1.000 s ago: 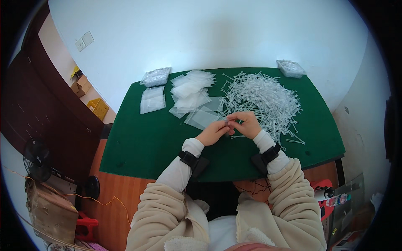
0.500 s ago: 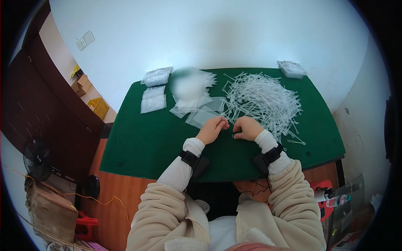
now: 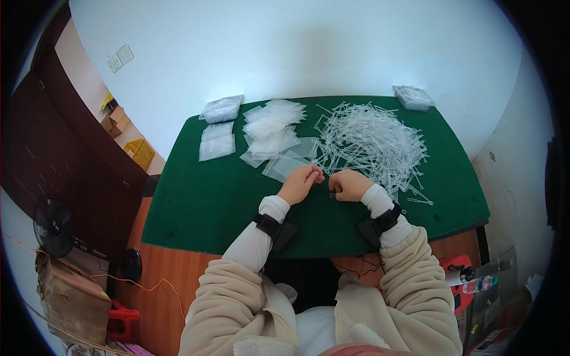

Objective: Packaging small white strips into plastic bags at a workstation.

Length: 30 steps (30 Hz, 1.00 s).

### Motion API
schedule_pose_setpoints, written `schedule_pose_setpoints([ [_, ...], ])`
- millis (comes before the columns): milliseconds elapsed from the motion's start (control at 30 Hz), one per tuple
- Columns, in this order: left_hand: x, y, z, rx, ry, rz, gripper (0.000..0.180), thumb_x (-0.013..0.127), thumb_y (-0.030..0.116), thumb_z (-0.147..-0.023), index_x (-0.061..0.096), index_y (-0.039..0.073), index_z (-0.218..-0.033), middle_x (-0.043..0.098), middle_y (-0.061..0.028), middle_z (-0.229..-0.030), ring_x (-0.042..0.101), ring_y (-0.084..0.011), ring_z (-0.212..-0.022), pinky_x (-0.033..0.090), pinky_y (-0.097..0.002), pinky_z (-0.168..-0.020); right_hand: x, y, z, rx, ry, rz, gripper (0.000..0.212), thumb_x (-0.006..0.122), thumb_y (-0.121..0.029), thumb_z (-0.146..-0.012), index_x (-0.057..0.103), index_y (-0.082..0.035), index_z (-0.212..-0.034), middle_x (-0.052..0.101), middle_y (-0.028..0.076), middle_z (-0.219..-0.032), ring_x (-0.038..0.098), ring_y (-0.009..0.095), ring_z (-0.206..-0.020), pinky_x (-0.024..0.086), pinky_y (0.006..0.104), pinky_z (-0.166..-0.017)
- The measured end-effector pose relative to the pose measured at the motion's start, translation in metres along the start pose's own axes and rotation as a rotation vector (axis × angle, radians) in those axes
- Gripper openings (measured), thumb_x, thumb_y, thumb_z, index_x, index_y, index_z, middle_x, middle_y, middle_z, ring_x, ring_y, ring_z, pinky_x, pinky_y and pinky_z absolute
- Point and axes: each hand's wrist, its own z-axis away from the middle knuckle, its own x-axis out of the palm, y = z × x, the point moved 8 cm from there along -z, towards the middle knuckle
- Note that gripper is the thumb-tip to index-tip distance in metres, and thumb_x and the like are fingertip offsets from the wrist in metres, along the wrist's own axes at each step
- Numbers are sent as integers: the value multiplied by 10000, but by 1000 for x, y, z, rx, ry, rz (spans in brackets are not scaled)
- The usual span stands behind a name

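A white wall (image 3: pixel 309 53) is rising behind the green table (image 3: pixel 202 213). On the table's right half, a broad heap of clear looped pieces (image 3: pixel 377 136) is spreading toward the near side. To its left, loose clear bags (image 3: pixel 270 136) are overlapping; farther left, a wrapped pack (image 3: pixel 222 109) is sitting behind a neat bag stack (image 3: pixel 217 142). A smaller pack (image 3: pixel 414 98) is resting far right. The right hand (image 3: pixel 351 185) is blocking part of the heap's near edge, its fingers curling nearly closed above a tiny clear loop (image 3: pixel 332 195); whether they are gripping it, I cannot tell. The left hand (image 3: pixel 300 184) is hovering beside the bags, fingertips bunching together, their contents hidden.
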Motion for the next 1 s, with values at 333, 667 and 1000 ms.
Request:
schedule_pose_setpoints([
  [333, 4, 1, 0, -22, -41, -31, 170, 416, 94, -890, 533, -17, -942, 622, -98, -844, 597, -178, -797, 457, -286, -739, 8, 4, 2, 52, -122, 145, 109, 634, -152, -582, 600, -67, -641, 598, 83, -643, 590, 254, -641, 472, 349, -599],
  [667, 3, 2, 0, -12, -43, -63, 172, 418, 101, -889, 538, -10, -943, 620, -100, -843, 595, -181, -802, 454, -286, -738, 1, -13, 1, -70, -55, -29, 117, 615, -112, -585, 593, -71, -692, 585, 75, -622, 585, 257, -629, 472, 346, -602],
  [1000, 3, 1, 1, -24, -41, -7, 176, 424, 120, -892, 540, -5, -937, 618, -97, -846, 593, -182, -810, 449, -286, -752, 9, -7, 5, -87, -195, 9, 166, 668, -146, -605, 613, -59, -736, 607, 69, -662, 598, 236, -657, 474, 324, -624],
])
